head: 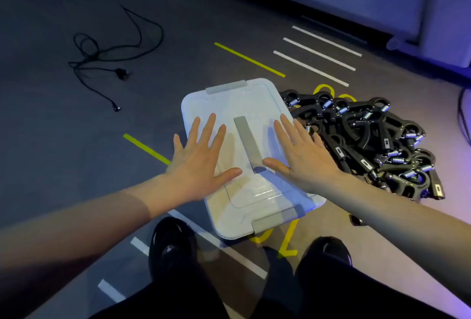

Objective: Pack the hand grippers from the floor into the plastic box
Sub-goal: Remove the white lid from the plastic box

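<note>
We hold our left hand [196,163] and right hand [303,158] spread flat over the box [244,206] lid. It looks closed. The grippers [369,140] lie piled right of the box, unpacked.

A lidded clear plastic box [251,155] sits beside a heap of black hand grippers [367,140] on the floor.

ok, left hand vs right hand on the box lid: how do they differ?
The left hand lies over the lid's left edge, its little finger out above the floor; the right hand lies on the side next to the hand gripper pile. The grey handle strip sits between them. Both are flat, fingers spread, gripping nothing.
</note>
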